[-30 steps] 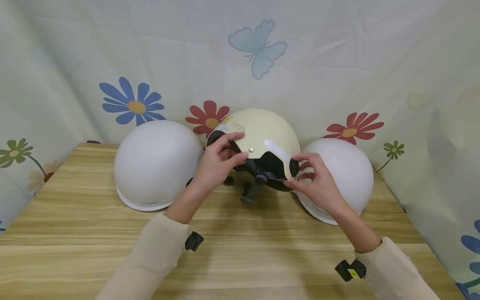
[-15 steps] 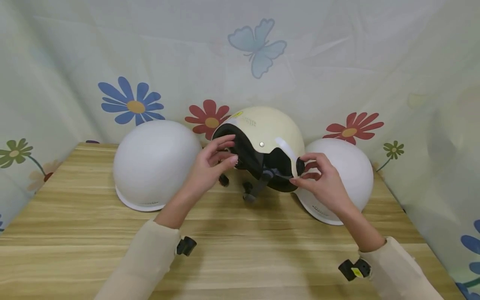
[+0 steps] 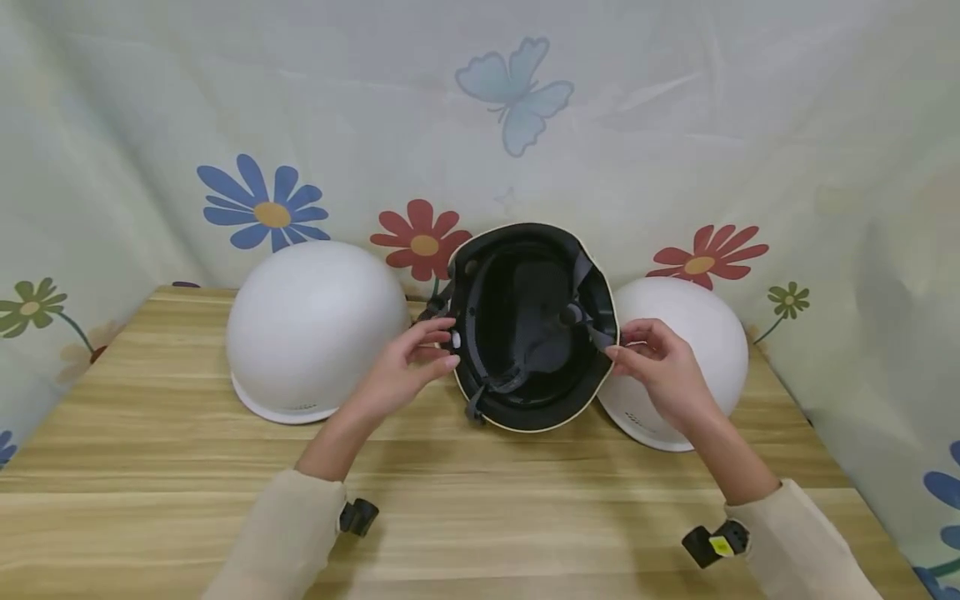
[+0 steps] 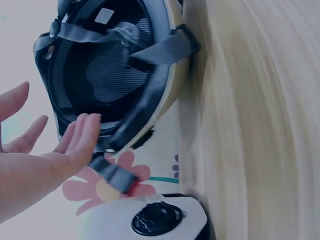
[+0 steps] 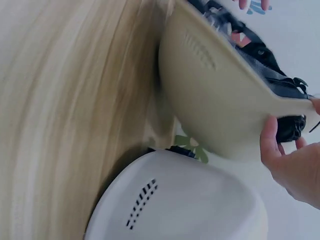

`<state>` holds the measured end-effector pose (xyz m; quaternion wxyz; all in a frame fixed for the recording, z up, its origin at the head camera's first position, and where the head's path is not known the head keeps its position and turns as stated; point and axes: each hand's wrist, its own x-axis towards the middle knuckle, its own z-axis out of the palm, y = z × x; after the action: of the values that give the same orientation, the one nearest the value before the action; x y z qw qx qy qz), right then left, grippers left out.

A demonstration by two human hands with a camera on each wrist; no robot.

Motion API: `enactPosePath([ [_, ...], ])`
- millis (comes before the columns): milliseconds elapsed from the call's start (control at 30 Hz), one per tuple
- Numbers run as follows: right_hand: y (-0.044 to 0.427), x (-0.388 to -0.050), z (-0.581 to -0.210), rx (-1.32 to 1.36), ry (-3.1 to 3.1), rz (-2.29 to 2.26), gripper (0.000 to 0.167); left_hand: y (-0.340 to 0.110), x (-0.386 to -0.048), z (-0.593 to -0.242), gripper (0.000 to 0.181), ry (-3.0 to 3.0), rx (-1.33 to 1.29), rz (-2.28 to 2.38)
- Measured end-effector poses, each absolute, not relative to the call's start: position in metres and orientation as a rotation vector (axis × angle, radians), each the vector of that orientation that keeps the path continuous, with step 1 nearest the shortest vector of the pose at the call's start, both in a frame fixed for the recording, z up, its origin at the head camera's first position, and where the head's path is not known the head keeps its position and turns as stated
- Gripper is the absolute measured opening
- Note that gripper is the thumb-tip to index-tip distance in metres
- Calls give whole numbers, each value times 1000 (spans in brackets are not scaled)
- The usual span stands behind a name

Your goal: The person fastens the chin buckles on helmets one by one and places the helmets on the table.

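A cream helmet [image 3: 536, 317] is tipped up in the middle of the head view, its black hollow inside facing me. Dark straps and a round black knob [image 5: 291, 128] show on it. My right hand [image 3: 667, 371] pinches the helmet's right edge between thumb and fingers, beside the knob. On the other side my left hand [image 3: 397, 367] has its fingertips at the left edge. In the left wrist view the left hand [image 4: 50, 157] has loose, spread fingers and grips nothing; whether they touch the helmet [image 4: 115, 80] I cannot tell. A strap [image 4: 117, 175] dangles beside them.
Two white helmets stand dome up on the wooden table [image 3: 465, 517]: one helmet [image 3: 315, 325] at left, another helmet [image 3: 686, 350] at right, partly behind my right hand. A flower-printed curtain [image 3: 637, 150] hangs right behind them.
The cream helmet has turned from showing its outer shell to showing its inside. My left hand has let go of its edge and moved left and down; my right hand has kept its hold.
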<state>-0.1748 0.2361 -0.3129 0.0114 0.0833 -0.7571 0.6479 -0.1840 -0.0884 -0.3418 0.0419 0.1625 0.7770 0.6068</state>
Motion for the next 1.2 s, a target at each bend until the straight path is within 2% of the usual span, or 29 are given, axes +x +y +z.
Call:
enactPosePath([
  [200, 240, -173, -318, 238, -2316, 2265, 25, -95, -184, -348, 52, 2438, 441, 1808],
  [533, 244, -175, -330, 333, -2499, 2048, 42, -98, -187, -351, 58, 2478, 364, 1758],
  [800, 247, -176, -337, 277, -2485, 2119, 40, -93, -188, -354, 59, 2391, 413, 1767],
  [1100, 248, -177, -339, 437, -2508, 2090, 58, -100, -188, -344, 64, 2432, 308, 1919],
  [1200, 248, -178, -339, 533, -2539, 2051, 54, -103, -188, -341, 61, 2455, 280, 1940],
])
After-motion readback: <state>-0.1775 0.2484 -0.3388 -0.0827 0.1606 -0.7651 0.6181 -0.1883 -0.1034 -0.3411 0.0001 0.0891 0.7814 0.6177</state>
